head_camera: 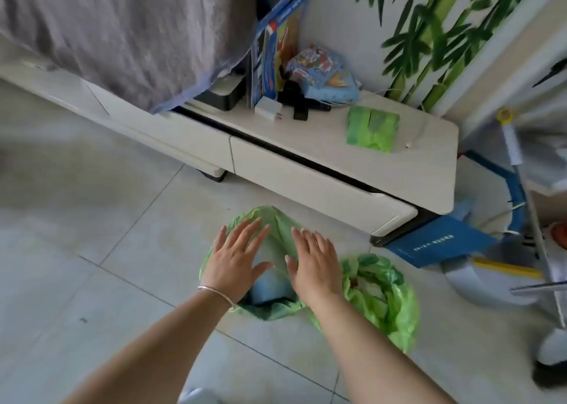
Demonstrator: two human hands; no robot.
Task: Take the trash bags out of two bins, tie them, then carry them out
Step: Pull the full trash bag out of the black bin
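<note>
Head view, looking down at a tiled floor [76,250]. 2 green bags sit there side by side, in front of a low white cabinet [306,185]. The left bag [276,308] gapes open at the top, something blue showing inside it. The right bag [395,305] lies just beside it, touching or nearly so, its mouth rumpled and loose, with mixed scraps inside that are too blurred to name. Neither bag is tied.

Both hands are out over the left bag, palms down. The left hand [236,262] has its fingers straight and spread, gripping nothing, and covers the bag's left rim; a thin silver bangle [214,291] rings that wrist. The right hand [316,265] is flat too, fingers straight and apart, holding nothing, lying over the bag's right edge where it meets the second bag. Whether the palms actually press the plastic I cannot tell.

Up on the cabinet top: a folded stack of green bags [372,129] near the right end, a white charger plug [268,109], some black items, a crumpled colourful packet [322,72] and upright blue booklets [270,50] leaning at the wall. A grey cloth [116,29] drapes over the cabinet's left part. Bamboo leaves are painted on the wall [429,35]. A blue folder [435,244] lies on the floor at the cabinet's right corner.
</note>
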